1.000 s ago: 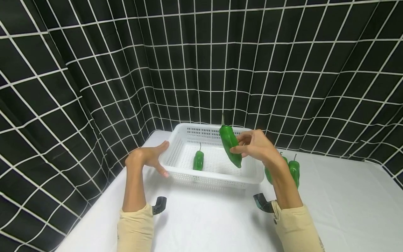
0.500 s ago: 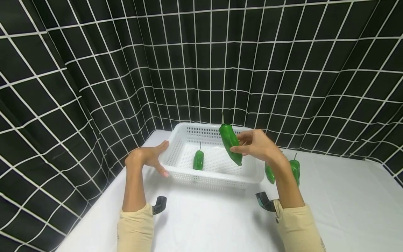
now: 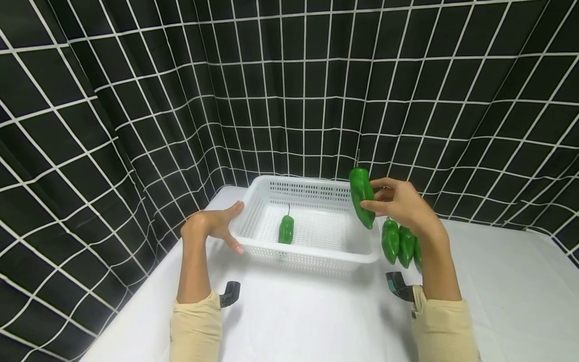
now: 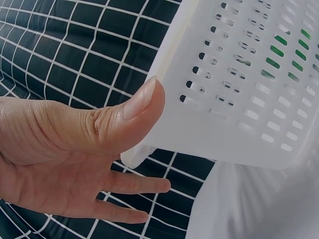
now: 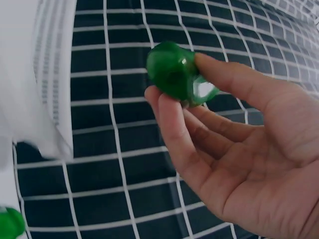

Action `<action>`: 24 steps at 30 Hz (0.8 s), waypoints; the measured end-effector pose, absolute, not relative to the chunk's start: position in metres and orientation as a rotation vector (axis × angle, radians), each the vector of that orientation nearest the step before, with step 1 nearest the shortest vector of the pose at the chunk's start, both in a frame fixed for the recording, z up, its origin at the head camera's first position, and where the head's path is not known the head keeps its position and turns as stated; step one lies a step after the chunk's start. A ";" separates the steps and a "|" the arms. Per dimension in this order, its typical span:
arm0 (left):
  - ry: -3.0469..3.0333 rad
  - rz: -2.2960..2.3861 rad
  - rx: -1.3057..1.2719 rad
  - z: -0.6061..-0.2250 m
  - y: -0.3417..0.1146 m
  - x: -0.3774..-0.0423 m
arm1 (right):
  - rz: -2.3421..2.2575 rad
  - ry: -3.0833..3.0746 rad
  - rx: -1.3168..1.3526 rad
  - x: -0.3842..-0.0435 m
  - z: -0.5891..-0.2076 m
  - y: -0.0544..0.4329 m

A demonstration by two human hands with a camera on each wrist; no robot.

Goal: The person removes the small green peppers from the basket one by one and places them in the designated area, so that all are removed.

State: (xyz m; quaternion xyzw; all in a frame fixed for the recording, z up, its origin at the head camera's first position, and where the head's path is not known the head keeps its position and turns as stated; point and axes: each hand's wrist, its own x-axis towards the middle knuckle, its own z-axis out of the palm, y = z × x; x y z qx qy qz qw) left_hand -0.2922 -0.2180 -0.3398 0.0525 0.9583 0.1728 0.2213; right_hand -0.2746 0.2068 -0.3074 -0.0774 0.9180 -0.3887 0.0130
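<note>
My right hand [image 3: 400, 203] pinches a long green pepper [image 3: 361, 193] by its side, between thumb and fingers. It is held stem up above the right end of a white plastic basket [image 3: 312, 254]. In the right wrist view the same pepper [image 5: 169, 69] is seen end-on. A single green pepper [image 3: 286, 230] lies in the basket, toward the left. My left hand [image 3: 217, 227] is at the basket's left end, fingers spread. The left wrist view shows its thumb [image 4: 142, 104] against the basket corner and straight fingers beyond.
Several green peppers [image 3: 390, 241] lie side by side on the white table [image 3: 298, 311] right of the basket, partly hidden by my right forearm. A dark curtain [image 3: 289, 80] with white grid lines stands behind and to the left.
My right hand has carried the pepper rightward, from over the basket's inside to its right end, and slightly up. The peppers on the table show more. The left hand stays put.
</note>
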 end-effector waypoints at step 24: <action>2.643 0.519 0.135 -0.339 -0.219 -0.293 | -1.040 3.019 0.208 -0.264 -0.326 0.307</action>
